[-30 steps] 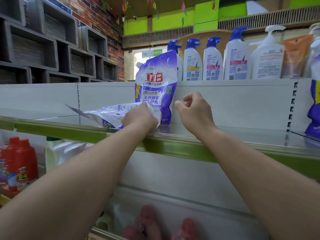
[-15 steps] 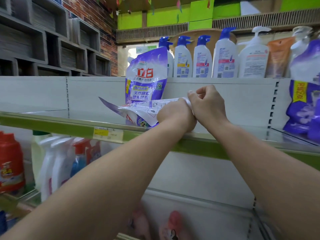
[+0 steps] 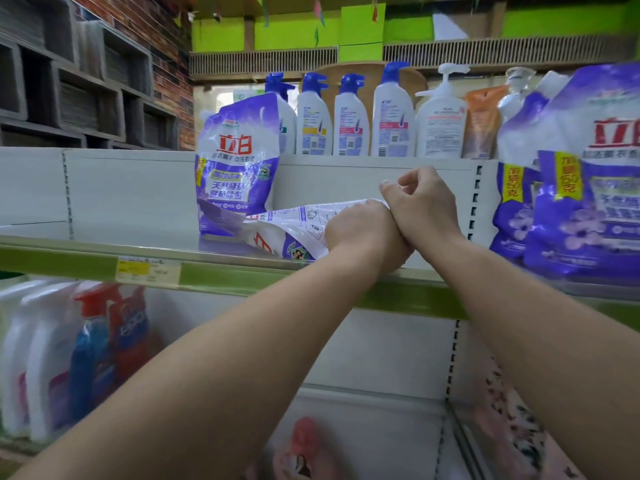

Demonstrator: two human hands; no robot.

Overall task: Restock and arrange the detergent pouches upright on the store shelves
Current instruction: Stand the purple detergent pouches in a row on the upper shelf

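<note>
A purple and white detergent pouch [image 3: 237,164] stands upright at the back of the green-edged shelf [image 3: 242,277]. A second pouch [image 3: 294,228] lies on its side in front of it, printed back facing up. My left hand [image 3: 363,233] grips the right end of this lying pouch. My right hand [image 3: 420,202] is pressed against the left one, fingers curled at the pouch's top corner. Two more purple pouches [image 3: 585,174] stand upright on the right.
White pump and blue-capped bottles [image 3: 353,116] line the shelf above. Spray bottles and white jugs [image 3: 79,351] fill the lower shelf on the left. White back panels and a slotted upright [image 3: 478,202] close off the rear. Brick wall and grey cubbies lie to the left.
My left hand dragged the lying pouch rightward along the shelf, and my right hand closed in on its end. The view swung right, revealing pouches on the right.
</note>
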